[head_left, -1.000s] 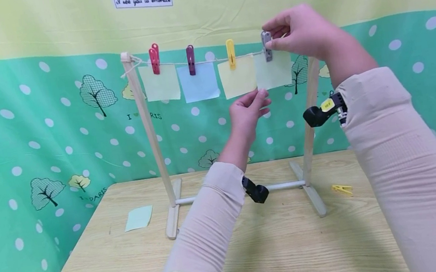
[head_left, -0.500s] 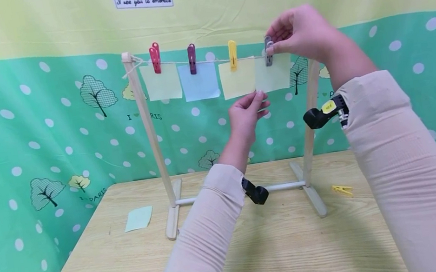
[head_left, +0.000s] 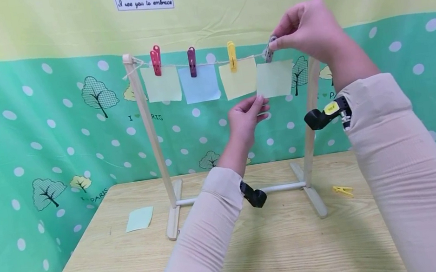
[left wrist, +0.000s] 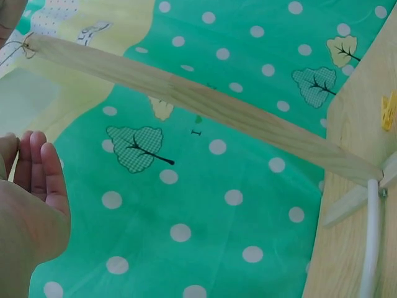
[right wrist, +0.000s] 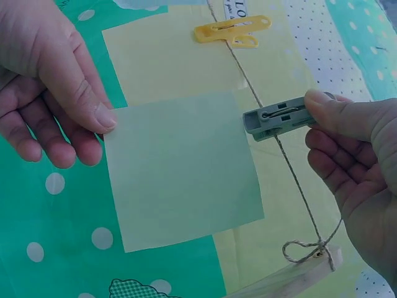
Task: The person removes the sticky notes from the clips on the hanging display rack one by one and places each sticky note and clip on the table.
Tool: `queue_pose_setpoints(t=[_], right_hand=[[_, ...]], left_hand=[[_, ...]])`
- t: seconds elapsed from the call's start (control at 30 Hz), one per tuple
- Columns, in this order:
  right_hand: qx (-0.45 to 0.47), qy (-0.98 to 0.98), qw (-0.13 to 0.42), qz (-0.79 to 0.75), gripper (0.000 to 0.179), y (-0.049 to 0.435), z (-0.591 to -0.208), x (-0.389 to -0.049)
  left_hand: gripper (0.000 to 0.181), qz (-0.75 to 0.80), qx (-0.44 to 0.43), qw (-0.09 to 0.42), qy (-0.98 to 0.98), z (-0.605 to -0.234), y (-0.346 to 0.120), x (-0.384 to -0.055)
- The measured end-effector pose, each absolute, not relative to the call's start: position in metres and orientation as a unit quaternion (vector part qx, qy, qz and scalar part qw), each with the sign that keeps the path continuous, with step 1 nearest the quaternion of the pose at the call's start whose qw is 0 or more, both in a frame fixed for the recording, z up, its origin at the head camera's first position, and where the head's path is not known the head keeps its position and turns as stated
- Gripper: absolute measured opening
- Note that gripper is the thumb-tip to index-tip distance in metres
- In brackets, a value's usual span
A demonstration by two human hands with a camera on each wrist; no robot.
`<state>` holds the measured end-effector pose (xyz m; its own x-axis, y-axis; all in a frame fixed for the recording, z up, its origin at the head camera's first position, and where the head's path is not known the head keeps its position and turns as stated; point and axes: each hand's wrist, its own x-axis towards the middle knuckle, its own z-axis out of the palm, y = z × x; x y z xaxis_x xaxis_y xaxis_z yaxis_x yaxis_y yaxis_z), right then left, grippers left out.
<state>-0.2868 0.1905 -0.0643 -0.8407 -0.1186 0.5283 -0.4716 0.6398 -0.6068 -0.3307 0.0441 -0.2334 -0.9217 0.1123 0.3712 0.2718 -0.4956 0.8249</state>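
My left hand (head_left: 243,120) pinches the lower left corner of a pale green square of paper (right wrist: 183,174). In the head view that sheet hangs just below the string (right wrist: 294,167). A grey clothespin (right wrist: 279,118) is pinched at its handle end by my right hand (head_left: 310,30). The clothespin lies across the string, tilted, and its tip is beside the paper's top edge, with the paper slipped clear of it. Along the string to the left, a yellow clothespin (head_left: 232,56) holds a pale yellow sheet (head_left: 239,81). The left wrist view shows my left hand (left wrist: 37,205) only in part.
A purple clothespin (head_left: 192,62) with a blue sheet (head_left: 199,84) and a red clothespin (head_left: 155,61) with a pale sheet (head_left: 161,85) hang further left. A wooden frame (head_left: 150,132) carries the string. Another sheet (head_left: 139,218) and a yellow clothespin (head_left: 342,190) lie on the table (head_left: 277,249).
The grey clothespin has tilted and come off the paper's top edge, my right hand moving slightly right with it. The pale green paper has dropped a little, still in my left hand.
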Motion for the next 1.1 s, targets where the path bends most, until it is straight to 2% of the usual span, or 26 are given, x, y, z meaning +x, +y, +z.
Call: queue_pose_setpoints(t=[0.53, 0.83, 1.1], right_hand=[[0.227, -0.781, 0.258, 0.521, 0.024, 0.194, -0.069, -0.268], [0.254, -0.793, 0.29, 0.471, 0.016, 0.2, -0.083, -0.263], [0.268, -0.827, 0.318, 0.38, 0.024, 0.204, -0.105, -0.266]], left_hand=[[0.028, -0.811, -0.208, 0.042, -0.546, -0.253, 0.033, -0.324], [0.027, -0.808, -0.209, 0.05, -0.549, -0.253, 0.025, -0.318], [0.024, -0.797, -0.206, 0.064, -0.564, -0.255, 0.013, -0.312]])
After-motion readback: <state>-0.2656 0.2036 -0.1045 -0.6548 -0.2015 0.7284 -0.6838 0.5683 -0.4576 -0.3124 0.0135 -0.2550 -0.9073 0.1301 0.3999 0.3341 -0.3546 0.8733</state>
